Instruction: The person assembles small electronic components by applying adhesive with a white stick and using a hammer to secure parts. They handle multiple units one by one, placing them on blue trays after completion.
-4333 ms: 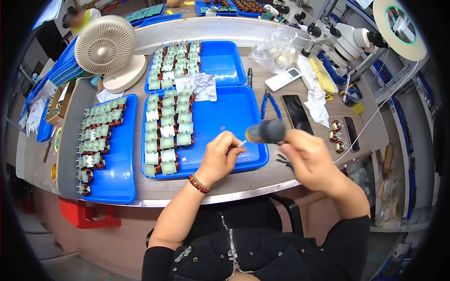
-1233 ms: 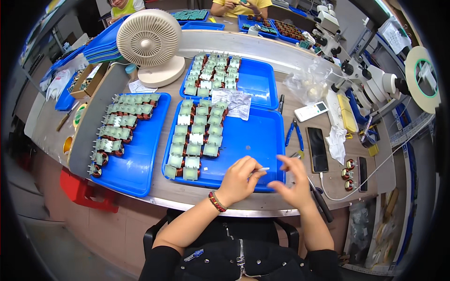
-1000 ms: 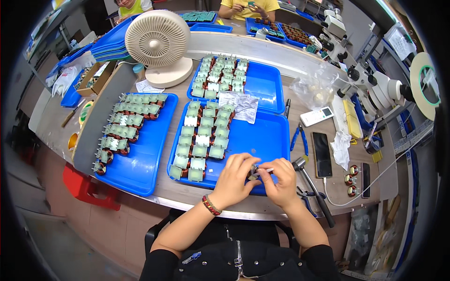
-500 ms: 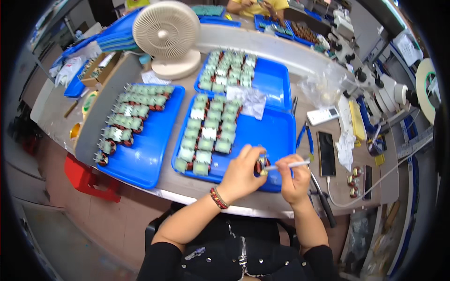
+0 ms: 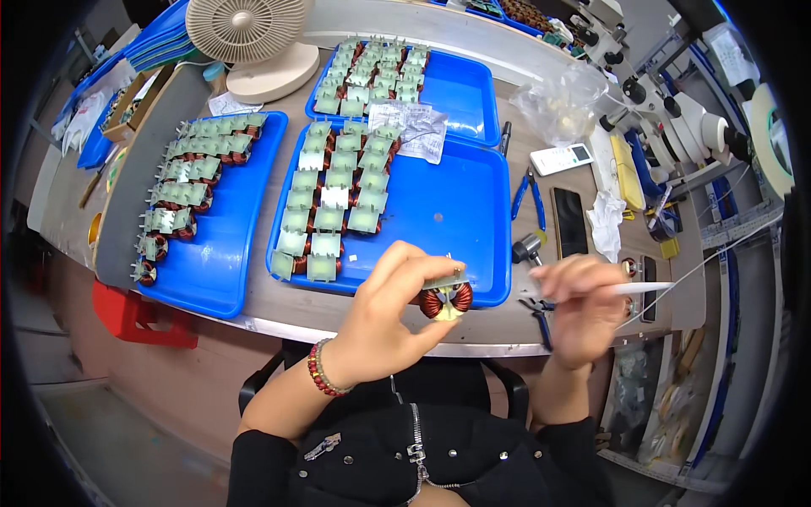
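Note:
My left hand (image 5: 376, 317) pinches a copper-wound coil (image 5: 448, 302) between thumb and fingers, over the front edge of the middle blue tray (image 5: 448, 224). The coil has a pale green board on top, thin pins standing up, and yellowish material between its two windings. To the right, clear of the coil, my right hand (image 5: 583, 308) is closed on a slim white stick (image 5: 646, 288), which points away to the right. That hand is slightly blurred. Rows of similar green-topped coils (image 5: 334, 197) fill the left part of the middle tray.
More coils lie in the left blue tray (image 5: 228, 270) and the far blue tray (image 5: 463, 97). A crumpled paper (image 5: 418, 133) overlaps two trays. Blue-handled pliers (image 5: 530, 198), a phone (image 5: 570, 221), a white remote (image 5: 561, 159) and a fan (image 5: 270, 74) stand around them.
My right hand has moved right, away from the coil, with the white stick. My left hand has turned the coil so its windings show. The whole view has shifted.

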Demonstrator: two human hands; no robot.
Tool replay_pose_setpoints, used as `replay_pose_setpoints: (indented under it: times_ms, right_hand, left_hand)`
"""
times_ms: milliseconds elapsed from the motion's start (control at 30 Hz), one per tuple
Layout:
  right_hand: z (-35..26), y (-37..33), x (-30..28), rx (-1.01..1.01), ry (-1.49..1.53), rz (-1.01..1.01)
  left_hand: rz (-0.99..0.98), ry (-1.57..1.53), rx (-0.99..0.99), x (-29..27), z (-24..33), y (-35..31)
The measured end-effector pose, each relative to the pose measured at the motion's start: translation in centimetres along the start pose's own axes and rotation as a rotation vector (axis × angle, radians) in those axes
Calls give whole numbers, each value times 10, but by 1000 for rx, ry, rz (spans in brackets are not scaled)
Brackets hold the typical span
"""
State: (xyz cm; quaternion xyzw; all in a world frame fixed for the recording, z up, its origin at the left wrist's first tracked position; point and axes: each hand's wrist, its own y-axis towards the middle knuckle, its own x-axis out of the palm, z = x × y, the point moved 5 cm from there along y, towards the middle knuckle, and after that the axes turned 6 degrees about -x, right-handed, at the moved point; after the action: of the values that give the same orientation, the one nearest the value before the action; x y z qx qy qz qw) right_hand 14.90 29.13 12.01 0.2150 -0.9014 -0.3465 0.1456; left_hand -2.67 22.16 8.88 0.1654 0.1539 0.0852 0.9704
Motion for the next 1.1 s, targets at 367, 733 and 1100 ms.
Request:
replay_pose_setpoints:
  times_ms: [367, 733, 1100]
  right_hand:
    - [42, -29, 22, 351, -78, -457]
    - [43, -43, 20, 258, -276, -338]
    - [38, -42, 20, 124, -331, -235]
  left_hand:
    - [-90, -5, -123, 1, 2, -2]
    - [-63, -679, -388, 25, -20, -16]
    - [-109, -471, -348, 40, -20, -21]
